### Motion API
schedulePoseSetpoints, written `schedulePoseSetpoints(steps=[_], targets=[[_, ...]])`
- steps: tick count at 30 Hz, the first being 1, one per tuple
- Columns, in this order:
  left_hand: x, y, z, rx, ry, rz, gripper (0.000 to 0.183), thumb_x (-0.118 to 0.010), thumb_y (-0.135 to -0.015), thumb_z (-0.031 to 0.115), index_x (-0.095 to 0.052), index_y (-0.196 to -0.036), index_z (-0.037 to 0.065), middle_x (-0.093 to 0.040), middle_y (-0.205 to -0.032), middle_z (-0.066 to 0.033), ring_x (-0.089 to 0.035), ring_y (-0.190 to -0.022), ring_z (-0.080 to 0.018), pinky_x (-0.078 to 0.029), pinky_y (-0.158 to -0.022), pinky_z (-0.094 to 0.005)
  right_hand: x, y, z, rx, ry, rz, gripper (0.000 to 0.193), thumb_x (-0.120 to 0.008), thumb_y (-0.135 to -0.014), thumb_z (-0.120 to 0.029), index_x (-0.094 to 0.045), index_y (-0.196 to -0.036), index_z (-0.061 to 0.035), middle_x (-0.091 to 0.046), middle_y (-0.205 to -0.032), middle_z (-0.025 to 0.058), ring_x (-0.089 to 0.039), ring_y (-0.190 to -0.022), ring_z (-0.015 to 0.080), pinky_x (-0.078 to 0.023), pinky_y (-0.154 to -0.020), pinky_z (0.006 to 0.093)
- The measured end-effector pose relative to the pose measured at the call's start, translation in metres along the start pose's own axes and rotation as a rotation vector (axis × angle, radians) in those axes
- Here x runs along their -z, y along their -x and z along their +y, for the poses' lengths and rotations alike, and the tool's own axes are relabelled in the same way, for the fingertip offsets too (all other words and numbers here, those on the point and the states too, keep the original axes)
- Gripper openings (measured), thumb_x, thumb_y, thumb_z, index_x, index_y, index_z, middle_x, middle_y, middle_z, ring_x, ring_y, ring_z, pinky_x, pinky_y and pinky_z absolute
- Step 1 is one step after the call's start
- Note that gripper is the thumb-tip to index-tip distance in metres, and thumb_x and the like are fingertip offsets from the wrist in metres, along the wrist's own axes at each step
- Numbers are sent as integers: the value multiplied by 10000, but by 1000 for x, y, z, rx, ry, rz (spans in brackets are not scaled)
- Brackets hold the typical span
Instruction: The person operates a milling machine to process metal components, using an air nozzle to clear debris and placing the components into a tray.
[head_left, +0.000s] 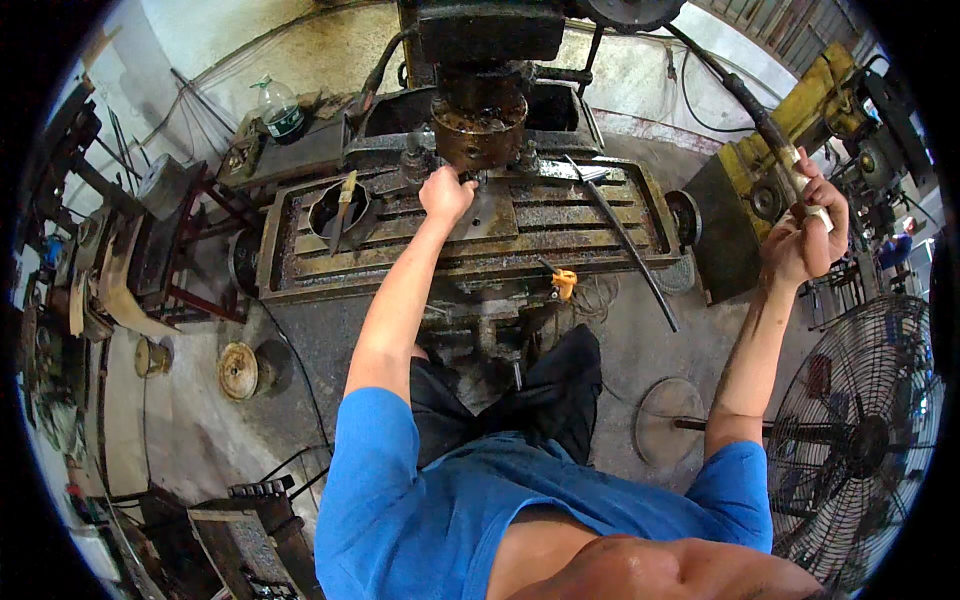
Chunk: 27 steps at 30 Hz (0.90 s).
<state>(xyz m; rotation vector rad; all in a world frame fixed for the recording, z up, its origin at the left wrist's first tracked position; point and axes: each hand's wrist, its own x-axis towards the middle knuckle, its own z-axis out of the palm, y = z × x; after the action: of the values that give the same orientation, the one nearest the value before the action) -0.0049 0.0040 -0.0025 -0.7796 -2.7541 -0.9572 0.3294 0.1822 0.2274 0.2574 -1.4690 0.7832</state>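
My left hand (447, 196) is closed in a fist over the slotted machine table, just below the dark, oily spindle head (480, 130). What it grips, if anything, is hidden by the fingers. Out to the right and raised, my right hand (812, 225) is wrapped round the long lever handle (775, 135), whose end is covered in something pale. The machine table (390, 265) is strewn with metal chips. On its left part stands a round container (325, 212) with a brush (346, 205) across it. A long metal bar (635, 250) lies over its right front edge.
A large black fan (868, 445) stands close to my right arm. Handwheels (684, 218) stick out at the table's ends. An orange object (564, 284) hangs at the front edge. A plastic bottle (280, 110) stands back left, and a round tin (238, 371) sits on the floor.
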Motion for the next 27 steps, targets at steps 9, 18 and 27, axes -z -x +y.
schedulePoseSetpoints(steps=[9,18,27], targets=[[2,2,0,-32,23,-40,352,-718,-666,306,-595,-732,-17,-609,-683,-174,-607,-668,-311,-459,-569,-409,2,6,0,-25,-30,7,252,-483,-599,-100,-516,-799,50,-531,-829,169,-516,-985,357,-304,-961,525],[52,32,-24,-107,450,-244,321,-635,-743,138,-594,-1032,5,-634,-736,-158,-596,-566,-218,-460,-501,-340,4,21,-1,-77,-160,53,250,-447,-564,-75,-531,-761,53,-543,-821,169,-522,-958,333,-254,-989,544],[176,120,-81,77,564,-282,330,-596,-788,78,-546,-1100,-19,-597,-675,-64,-519,-517,-84,-414,-423,-239,1,34,6,-88,-187,59,254,-400,-537,-58,-528,-728,49,-538,-767,143,-527,-944,316,-253,-991,540]])
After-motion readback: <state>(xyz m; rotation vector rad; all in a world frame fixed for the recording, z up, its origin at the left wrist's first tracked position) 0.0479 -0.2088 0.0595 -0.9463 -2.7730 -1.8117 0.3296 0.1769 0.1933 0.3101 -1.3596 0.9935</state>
